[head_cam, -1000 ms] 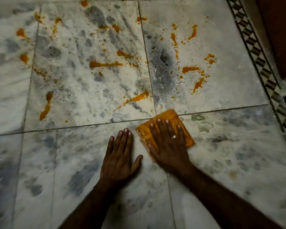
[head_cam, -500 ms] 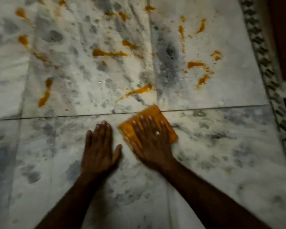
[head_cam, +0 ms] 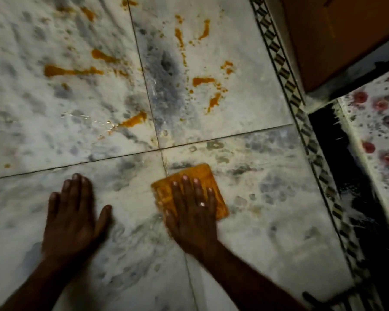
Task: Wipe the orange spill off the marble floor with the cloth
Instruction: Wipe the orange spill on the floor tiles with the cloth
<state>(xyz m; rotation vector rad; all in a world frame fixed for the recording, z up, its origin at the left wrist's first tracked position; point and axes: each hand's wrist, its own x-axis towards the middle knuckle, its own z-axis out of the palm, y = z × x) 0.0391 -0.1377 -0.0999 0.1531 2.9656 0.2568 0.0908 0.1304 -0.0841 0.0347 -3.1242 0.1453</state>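
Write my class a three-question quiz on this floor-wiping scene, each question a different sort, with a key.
1. True or false: the left hand holds the cloth.
2. Where are the orange streaks? A) on the floor beyond the cloth B) under the left hand C) on the patterned border
3. Fill in: the cloth lies flat under the ____ hand.
Key: 1 false, it rests bare on the floor; 2 A; 3 right hand.

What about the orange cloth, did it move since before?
Yes. The cloth under the right hand slid right and toward the person: its corner touched the tile joint before, now it lies clear.
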